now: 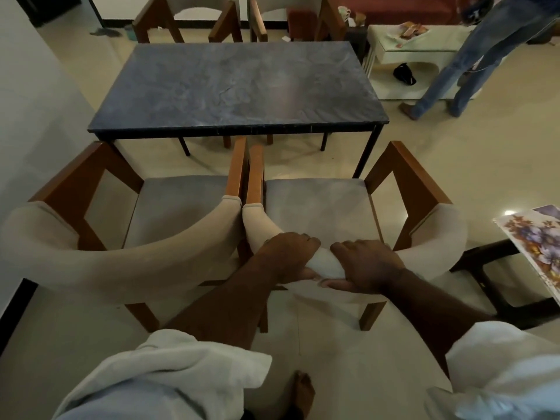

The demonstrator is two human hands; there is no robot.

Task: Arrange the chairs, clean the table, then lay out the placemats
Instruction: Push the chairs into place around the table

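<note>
A pale tiled floor (454, 153) carries a dark stone-topped table (236, 83) on thin black legs. Just before its near edge stand the near left chair (169, 207) and the near right chair (318, 204), close side by side; a far left chair (157, 22) and far right chair (260, 25) stand opposite. A low white table (424, 47) stands beyond to the right, and a dark stand (485, 268) at the right edge bears floral placemats (533, 247)

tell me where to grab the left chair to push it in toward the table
Probably best to take the left chair by its padded backrest, coming from behind and above. That curved rail faces the person, fingers can curl over it, and the seat points at the table. The left hand and right hand grip the right chair the same way.
</note>
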